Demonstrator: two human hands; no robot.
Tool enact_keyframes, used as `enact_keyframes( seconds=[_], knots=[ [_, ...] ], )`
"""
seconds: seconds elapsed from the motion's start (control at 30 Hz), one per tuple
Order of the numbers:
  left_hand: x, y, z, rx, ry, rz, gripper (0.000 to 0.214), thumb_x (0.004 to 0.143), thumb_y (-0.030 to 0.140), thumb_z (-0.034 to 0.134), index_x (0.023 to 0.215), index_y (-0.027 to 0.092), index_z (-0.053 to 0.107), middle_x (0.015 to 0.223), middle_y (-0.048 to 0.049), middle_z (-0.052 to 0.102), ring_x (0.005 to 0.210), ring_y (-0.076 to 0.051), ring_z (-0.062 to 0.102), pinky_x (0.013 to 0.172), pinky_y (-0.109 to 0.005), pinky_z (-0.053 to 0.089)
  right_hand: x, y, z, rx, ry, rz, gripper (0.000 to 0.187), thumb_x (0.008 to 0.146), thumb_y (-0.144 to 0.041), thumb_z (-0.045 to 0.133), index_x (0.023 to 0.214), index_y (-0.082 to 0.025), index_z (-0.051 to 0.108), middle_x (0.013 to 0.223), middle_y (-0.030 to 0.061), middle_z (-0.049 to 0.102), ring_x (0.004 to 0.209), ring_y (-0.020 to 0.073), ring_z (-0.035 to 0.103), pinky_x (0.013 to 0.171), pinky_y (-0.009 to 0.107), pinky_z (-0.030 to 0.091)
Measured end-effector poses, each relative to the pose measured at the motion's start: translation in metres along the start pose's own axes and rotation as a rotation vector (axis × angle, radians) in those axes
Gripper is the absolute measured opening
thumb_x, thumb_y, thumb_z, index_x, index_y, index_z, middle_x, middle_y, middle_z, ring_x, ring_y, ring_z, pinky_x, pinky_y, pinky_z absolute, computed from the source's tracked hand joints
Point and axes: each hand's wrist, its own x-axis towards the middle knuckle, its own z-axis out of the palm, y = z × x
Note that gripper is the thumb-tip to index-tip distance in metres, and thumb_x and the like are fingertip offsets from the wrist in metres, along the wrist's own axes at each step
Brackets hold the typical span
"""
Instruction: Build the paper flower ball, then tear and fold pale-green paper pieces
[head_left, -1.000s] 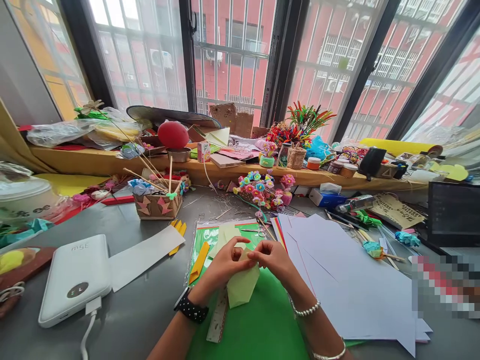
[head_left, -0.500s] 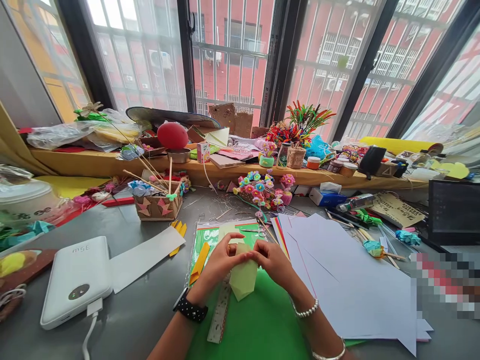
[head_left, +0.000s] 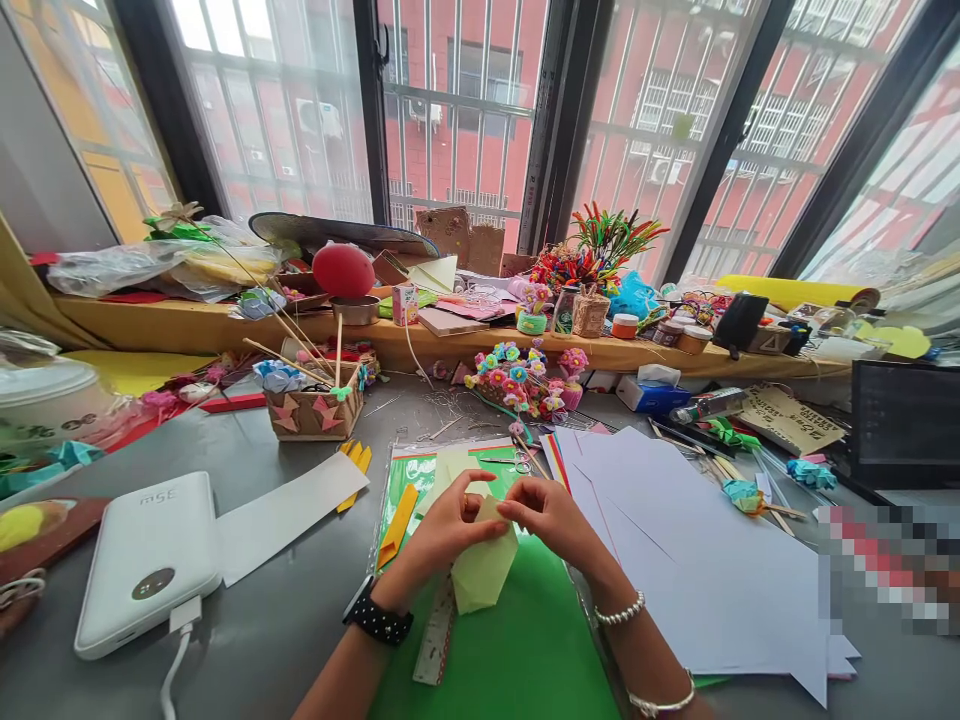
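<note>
A folded piece of pale yellow-green paper (head_left: 486, 572) hangs between my hands above the green sheet (head_left: 525, 650). My left hand (head_left: 454, 520) grips its upper left part between thumb and fingers. At its top right, my right hand (head_left: 551, 515) pinches the edge with thumb and forefinger. Partly under the paper lies a ruler (head_left: 435, 640). Beyond my left hand another pale yellow-green paper (head_left: 454, 465) rests on the plastic-wrapped pack, near a small pair of scissors (head_left: 519, 460). A folded orange paper strip (head_left: 398, 525) lies left of my left hand.
White paper sheets (head_left: 697, 570) spread to the right. On the left are a white power bank (head_left: 150, 560), a pale paper strip (head_left: 289, 520) and a cardboard box (head_left: 311, 410) with sticks. Crochet flowers (head_left: 517, 375) stand behind; a cluttered ledge (head_left: 480, 340) runs below the window.
The folded paper has turned and tilted in my hands, its lower end shifting slightly left and down. My right fingers have spread a little along its top edge.
</note>
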Motion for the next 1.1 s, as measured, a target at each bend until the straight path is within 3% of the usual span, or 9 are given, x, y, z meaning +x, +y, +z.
enact_keyframes(
  seconds=[0.07,0.2,0.27,0.47,0.67,0.83,0.93,1.03,1.1],
  knots=[
    [0.003,-0.004,-0.001,0.018,0.128,0.02,0.053,0.06,0.03,0.065,0.103,0.016,0.039,0.055,0.0075,0.047,0.054,-0.012,0.05,0.049,-0.021,0.036,0.002,0.003,0.001,0.087,0.064,0.033,0.029,0.066,-0.043,0.059,0.06,-0.016,0.052,0.047,-0.0041,0.048,0.042,0.0075,0.043,0.041,0.02,0.032],
    [0.007,-0.008,-0.005,-0.01,0.498,0.093,0.062,0.056,0.033,0.069,0.107,0.017,0.036,0.092,-0.0066,0.054,0.088,-0.021,0.055,0.071,-0.032,0.044,0.005,0.007,0.003,0.312,0.256,0.131,0.032,0.062,-0.046,0.062,0.064,-0.016,0.05,0.051,-0.0017,0.057,0.044,0.0105,0.054,0.044,0.022,0.041],
    [0.007,-0.006,-0.004,-0.077,0.563,0.094,0.063,0.055,0.034,0.069,0.107,0.017,0.037,0.101,-0.0095,0.052,0.095,-0.023,0.053,0.077,-0.034,0.044,0.006,0.006,0.003,0.369,0.289,0.157,0.034,0.061,-0.046,0.062,0.068,-0.016,0.049,0.056,0.0005,0.061,0.05,0.0128,0.059,0.048,0.024,0.045],
    [0.002,0.002,0.005,-0.312,0.369,-0.007,0.059,0.058,0.028,0.07,0.106,0.014,0.038,0.085,-0.0084,0.063,0.083,-0.02,0.06,0.075,-0.033,0.044,0.003,0.0,0.01,0.595,0.27,0.229,0.03,0.06,-0.037,0.068,0.067,-0.015,0.049,0.067,0.0051,0.066,0.06,0.0145,0.064,0.057,0.024,0.049],
    [0.004,0.0,0.004,-0.356,0.422,0.042,0.055,0.057,0.028,0.069,0.102,0.015,0.04,0.065,0.0011,0.062,0.068,-0.018,0.062,0.069,-0.031,0.045,0.001,-0.004,0.018,0.56,0.135,0.247,0.03,0.06,-0.039,0.066,0.069,-0.012,0.055,0.069,0.0056,0.066,0.058,0.0127,0.061,0.055,0.024,0.048],
    [0.001,0.002,0.004,-0.358,0.398,0.035,0.051,0.06,0.028,0.067,0.101,0.015,0.04,0.07,-0.0011,0.065,0.068,-0.018,0.062,0.069,-0.031,0.046,0.0,-0.004,0.018,0.499,0.074,0.227,0.035,0.058,-0.042,0.067,0.074,-0.012,0.06,0.069,0.0049,0.065,0.059,0.0127,0.06,0.059,0.025,0.048],
    [0.001,0.002,0.003,-0.343,0.43,0.082,0.048,0.062,0.029,0.065,0.101,0.016,0.04,0.074,-0.0018,0.065,0.07,-0.018,0.063,0.07,-0.032,0.046,0.002,0.0,0.016,0.452,0.008,0.207,0.04,0.064,-0.051,0.059,0.072,-0.012,0.062,0.071,0.0061,0.064,0.061,0.0126,0.059,0.06,0.026,0.047],
    [0.003,-0.001,0.0,-0.311,0.47,0.114,0.048,0.064,0.03,0.064,0.102,0.018,0.037,0.079,-0.0024,0.064,0.07,-0.017,0.062,0.067,-0.031,0.047,0.005,0.005,0.011,0.377,0.062,0.15,0.044,0.07,-0.055,0.048,0.068,-0.012,0.061,0.071,0.007,0.063,0.061,0.0133,0.059,0.06,0.027,0.047],
    [0.004,-0.003,-0.002,-0.271,0.468,0.107,0.05,0.064,0.03,0.063,0.103,0.017,0.035,0.082,-0.0038,0.063,0.068,-0.017,0.062,0.062,-0.03,0.048,0.005,0.006,0.008,0.288,0.155,0.064,0.035,0.071,-0.048,0.051,0.075,-0.014,0.059,0.074,0.0062,0.063,0.063,0.0141,0.059,0.06,0.027,0.047]
  ],
)
